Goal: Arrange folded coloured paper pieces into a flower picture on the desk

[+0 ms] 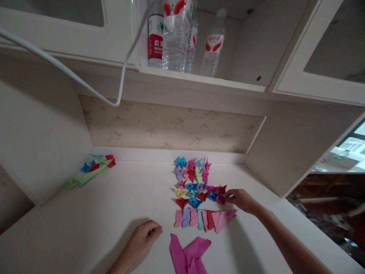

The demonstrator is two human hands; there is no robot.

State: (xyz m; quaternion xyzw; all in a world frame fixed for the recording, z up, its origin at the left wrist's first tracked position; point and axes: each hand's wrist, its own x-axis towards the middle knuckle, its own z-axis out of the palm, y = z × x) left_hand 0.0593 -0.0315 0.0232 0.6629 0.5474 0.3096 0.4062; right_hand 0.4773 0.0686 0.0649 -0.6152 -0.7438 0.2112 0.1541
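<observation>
Left hand (142, 240) loosely clenched on tabletop (128, 190), nothing visible inside, beside large magenta folded paper (190, 254). Right hand (239, 199) at small magenta piece (220, 199), row's right end; grip cannot be told. Paper rows (202, 196) probably group similar folds.

small folded-paper figures (202, 196) in many colors sit in close rows on a white tabletop (119, 205), beyond flatter folded papers (194, 218) and a larger magenta piece (186, 255).
</observation>
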